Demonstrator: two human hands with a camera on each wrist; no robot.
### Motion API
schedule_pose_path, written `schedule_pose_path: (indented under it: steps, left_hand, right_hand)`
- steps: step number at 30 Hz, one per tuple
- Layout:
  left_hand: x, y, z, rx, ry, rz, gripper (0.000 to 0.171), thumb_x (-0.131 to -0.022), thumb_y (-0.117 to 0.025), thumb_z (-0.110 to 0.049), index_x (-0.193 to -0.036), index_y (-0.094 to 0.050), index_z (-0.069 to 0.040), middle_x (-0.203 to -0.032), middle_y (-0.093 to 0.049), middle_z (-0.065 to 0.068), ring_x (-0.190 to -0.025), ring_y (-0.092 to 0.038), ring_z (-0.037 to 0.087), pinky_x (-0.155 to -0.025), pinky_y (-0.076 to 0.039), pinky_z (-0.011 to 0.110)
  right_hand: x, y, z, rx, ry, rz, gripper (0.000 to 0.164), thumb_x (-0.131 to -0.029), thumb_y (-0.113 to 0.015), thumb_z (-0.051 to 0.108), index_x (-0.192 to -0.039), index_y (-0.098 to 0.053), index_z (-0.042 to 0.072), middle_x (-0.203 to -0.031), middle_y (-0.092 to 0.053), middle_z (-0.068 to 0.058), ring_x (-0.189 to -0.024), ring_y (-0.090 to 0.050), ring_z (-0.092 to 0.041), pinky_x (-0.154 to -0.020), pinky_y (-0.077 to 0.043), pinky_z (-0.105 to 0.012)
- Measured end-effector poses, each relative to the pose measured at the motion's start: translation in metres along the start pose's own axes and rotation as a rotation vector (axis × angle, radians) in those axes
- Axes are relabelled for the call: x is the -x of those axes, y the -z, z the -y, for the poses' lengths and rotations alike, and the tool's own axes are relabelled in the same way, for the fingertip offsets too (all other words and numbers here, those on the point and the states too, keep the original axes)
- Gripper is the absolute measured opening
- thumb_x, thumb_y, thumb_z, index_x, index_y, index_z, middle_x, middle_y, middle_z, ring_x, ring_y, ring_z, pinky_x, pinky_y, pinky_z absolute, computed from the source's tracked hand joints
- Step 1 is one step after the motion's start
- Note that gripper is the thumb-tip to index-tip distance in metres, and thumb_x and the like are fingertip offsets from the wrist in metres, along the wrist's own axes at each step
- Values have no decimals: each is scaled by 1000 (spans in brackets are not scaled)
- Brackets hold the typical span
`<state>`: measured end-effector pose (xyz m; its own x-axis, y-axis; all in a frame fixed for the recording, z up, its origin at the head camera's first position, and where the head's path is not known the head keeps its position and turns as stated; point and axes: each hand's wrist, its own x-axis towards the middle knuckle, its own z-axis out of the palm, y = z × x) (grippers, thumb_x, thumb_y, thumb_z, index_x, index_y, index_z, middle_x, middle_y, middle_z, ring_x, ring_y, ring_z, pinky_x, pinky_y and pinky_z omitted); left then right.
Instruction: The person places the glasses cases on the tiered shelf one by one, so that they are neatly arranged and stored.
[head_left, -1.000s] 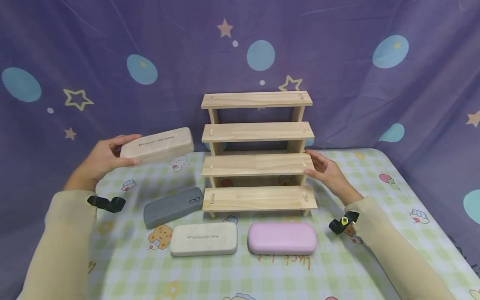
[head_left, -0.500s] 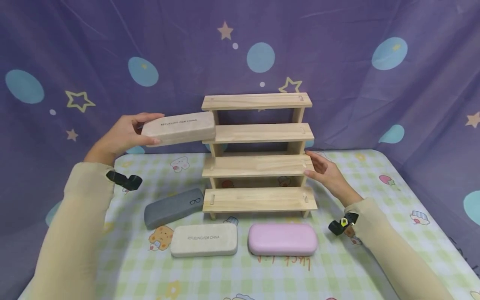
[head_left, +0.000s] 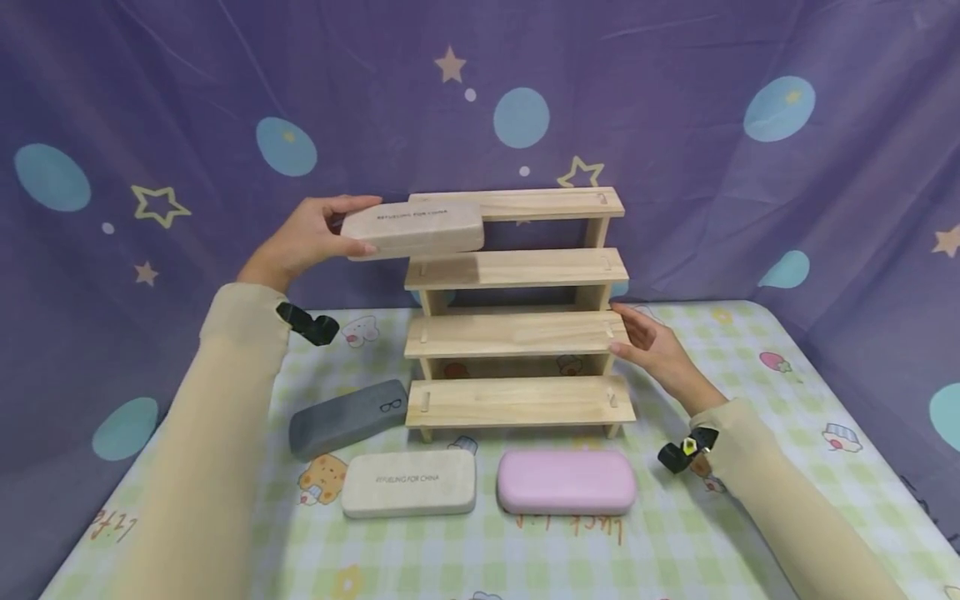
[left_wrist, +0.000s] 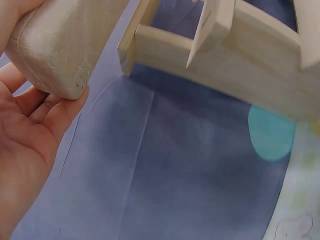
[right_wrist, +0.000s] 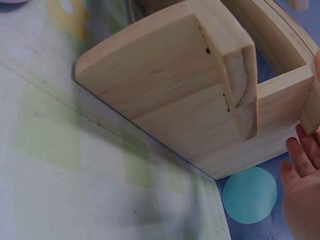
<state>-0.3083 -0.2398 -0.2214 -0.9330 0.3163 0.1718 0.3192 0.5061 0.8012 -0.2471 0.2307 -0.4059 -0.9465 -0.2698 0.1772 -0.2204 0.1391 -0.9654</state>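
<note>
My left hand (head_left: 307, 237) grips the left end of a beige glasses case (head_left: 416, 229) lettered "REFUELING FOR CHINA". The case is held level in front of the left part of the top tier of a wooden stepped display rack (head_left: 517, 333). In the left wrist view, fingers curl under the case (left_wrist: 70, 45), beside the rack's boards. At the right end of the second tier from the bottom, my right hand (head_left: 652, 350) holds the board between thumb and fingers. The right wrist view shows its fingers (right_wrist: 300, 155) at the board's end.
A grey glasses case (head_left: 348, 417) lies slanted left of the rack. Before the rack lie another beige case (head_left: 408, 483) and a pink case (head_left: 566, 482). All rest on a checked tablecloth (head_left: 780, 467), with a purple curtain (head_left: 675, 167) close behind.
The left hand has carried the beige glasses case up and to the right, from beside the rack to its top tier. The right hand stays at the rack.
</note>
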Motion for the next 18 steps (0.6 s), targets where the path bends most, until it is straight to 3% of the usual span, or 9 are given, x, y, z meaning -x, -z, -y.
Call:
schedule_pose_path:
  steps: [6, 14, 18]
  left_hand:
    - [-22, -15, -10, 72, -30, -11, 71, -74, -80, -7, -138, -50, -9, -121, -59, 8, -94, -57, 12, -73, -49, 18]
    - [-56, -34, -28, 137, -16, 16, 72, -73, -80, -7, -138, -50, -13, -125, -58, 10, -99, -56, 15, -75, -49, 19]
    - [-68, -42, -38, 119, -17, 32, 73, -72, -81, -10, -138, -50, -16, -127, -56, 10, -101, -55, 15, -77, -48, 20]
  right_hand:
    - [0, -1, 1, -2, -10, 0, 68, -90, -62, 5, -146, -25, -4, -151, -27, -19, -139, -25, -30, -108, -25, -20]
    - [0, 1, 2, 5, -1, 6, 67, -90, -63, 5, -146, -26, -4, -151, -26, -20, -140, -23, -30, -110, -23, -23]
    - [-1, 1, 0, 10, 6, 6, 67, -90, -62, 5, -146, -27, -4, -152, -25, -19, -140, -22, -30, -110, -23, -23]
